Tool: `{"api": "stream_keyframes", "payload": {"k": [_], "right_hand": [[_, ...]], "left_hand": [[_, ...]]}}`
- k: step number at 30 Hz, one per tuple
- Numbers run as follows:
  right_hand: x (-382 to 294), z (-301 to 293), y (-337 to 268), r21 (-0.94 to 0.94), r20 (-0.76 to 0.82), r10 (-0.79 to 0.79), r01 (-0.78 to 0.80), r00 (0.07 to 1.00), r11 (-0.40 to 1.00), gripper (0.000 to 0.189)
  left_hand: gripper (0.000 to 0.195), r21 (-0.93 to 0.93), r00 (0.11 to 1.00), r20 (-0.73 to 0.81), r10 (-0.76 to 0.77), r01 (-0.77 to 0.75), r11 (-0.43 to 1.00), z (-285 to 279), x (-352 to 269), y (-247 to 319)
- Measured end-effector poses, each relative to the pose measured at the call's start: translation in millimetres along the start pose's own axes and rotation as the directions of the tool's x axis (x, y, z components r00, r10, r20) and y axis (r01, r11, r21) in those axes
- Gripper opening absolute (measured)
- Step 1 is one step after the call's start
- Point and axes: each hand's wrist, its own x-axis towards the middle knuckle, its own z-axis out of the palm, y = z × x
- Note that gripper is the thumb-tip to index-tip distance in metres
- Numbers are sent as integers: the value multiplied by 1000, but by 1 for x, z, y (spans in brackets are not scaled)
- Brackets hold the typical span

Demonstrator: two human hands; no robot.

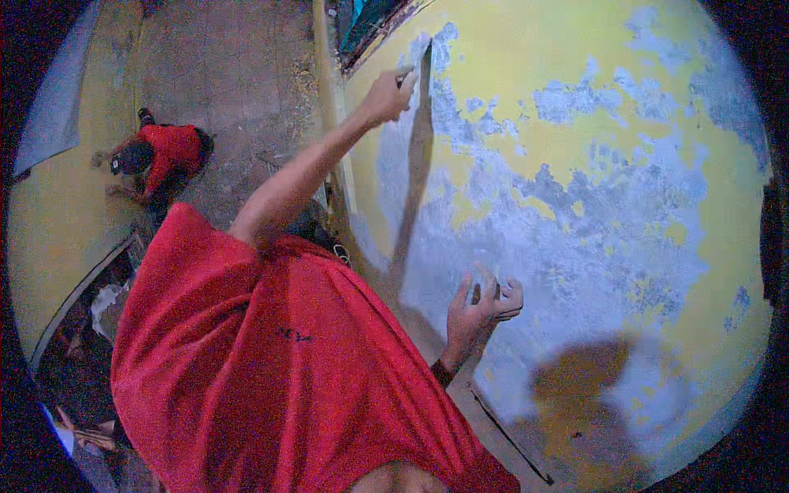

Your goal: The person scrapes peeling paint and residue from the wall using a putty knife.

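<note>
My left hand point(391, 95) is raised at the end of a bent arm, close to the upper left part of a painted wall point(616, 246). Its fingers curl around what looks like a thin flat scraper, mostly hidden by the hand; a straight, pointed shadow falls beside it. Lower down, my right hand point(484, 299) is held up before the wall, with a dark band point(442, 373) at the wrist. Its fingers are bent and spread, and no object shows clearly in them. Yellow paint on the wall is broken by large grey-white patches.
Another person point(166, 157) in a red shirt crouches on the floor point(228, 80) at far left, hands at a yellow wall point(61, 234). My red shirt point(296, 382) covers the lower middle. A thin dark strip point(511, 437) lies by the wall's lower edge. Shadows cross the wall.
</note>
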Motion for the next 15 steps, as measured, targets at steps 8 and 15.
{"api": "stream_keyframes", "payload": {"k": [8, 15], "right_hand": [[8, 1, -6, -63, -77, -150, 145, 986, 987, 28], [1, 8, -4, 110, -63, 13, -6, 998, 994, 28]], "left_hand": [[48, 2, 996, -89, 20, -20, 1000, -11, 35, 2], [49, -10, 999, 38, -22, 23, 1000, 1, -17, 15]]}}
